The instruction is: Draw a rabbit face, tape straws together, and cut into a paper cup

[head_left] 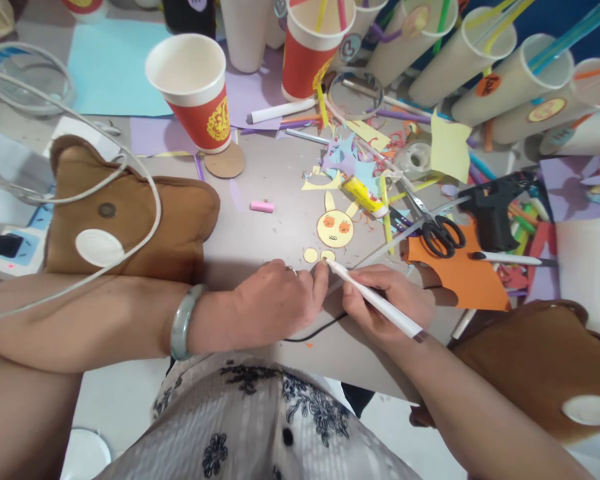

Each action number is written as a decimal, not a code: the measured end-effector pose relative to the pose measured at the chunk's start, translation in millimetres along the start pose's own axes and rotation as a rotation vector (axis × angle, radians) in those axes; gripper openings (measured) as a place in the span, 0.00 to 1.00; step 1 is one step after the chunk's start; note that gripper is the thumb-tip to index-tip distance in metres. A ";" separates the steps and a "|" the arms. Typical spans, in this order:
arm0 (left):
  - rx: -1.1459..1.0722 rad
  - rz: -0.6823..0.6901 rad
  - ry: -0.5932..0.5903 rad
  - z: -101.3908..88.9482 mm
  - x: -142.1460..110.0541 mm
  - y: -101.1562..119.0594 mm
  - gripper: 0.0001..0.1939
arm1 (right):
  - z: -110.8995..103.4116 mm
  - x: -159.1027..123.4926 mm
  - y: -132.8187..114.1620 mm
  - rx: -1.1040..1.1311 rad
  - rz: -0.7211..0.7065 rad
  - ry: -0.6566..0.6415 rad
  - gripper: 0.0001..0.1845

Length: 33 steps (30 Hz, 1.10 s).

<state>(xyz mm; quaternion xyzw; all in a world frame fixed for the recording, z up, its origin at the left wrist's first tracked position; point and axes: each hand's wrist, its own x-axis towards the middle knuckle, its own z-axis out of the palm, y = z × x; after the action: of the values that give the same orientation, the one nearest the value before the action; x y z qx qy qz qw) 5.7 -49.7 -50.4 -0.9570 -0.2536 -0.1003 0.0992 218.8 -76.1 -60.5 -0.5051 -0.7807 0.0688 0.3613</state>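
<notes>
My right hand [387, 300] is closed around a white marker [380, 305], its tip slanting down to a small yellow paper circle [329, 255]. My left hand [280, 300] is curled, and its index fingertip presses at the lower edge of that circle. Beside it lies a second small yellow circle [311, 255]. Just beyond sits a round yellow paper rabbit face [335, 229] with two ears, orange cheek patches and a drawn mouth. Black-handled scissors [440, 230] and a yellow glue tube [364, 196] lie to the right of the face.
A red paper cup [195, 100] stands by a cardboard disc [225, 161]. Brown cushions lie at left [130, 220] and right [535, 367]. A black glue gun [495, 207] rests among paper scraps and orange paper [460, 273]. Several tall straw-filled cups line the back. A cable [153, 200] crosses the left side.
</notes>
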 end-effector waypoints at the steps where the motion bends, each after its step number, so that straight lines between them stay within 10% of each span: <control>1: 0.000 -0.001 0.000 -0.1 0.0 -0.1 0.21 | -0.2 0.4 -0.1 -0.006 -0.006 0.000 0.03; 33: -0.008 -0.006 -0.031 -1.4 1.9 1.0 0.21 | -0.2 0.9 -0.4 -0.052 0.017 -0.016 0.02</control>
<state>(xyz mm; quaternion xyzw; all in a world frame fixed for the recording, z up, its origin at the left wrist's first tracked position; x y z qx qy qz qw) 7.6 -50.0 -48.7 -0.9580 -0.2576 -0.0866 0.0911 218.4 -75.6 -59.7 -0.5205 -0.7808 0.0555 0.3411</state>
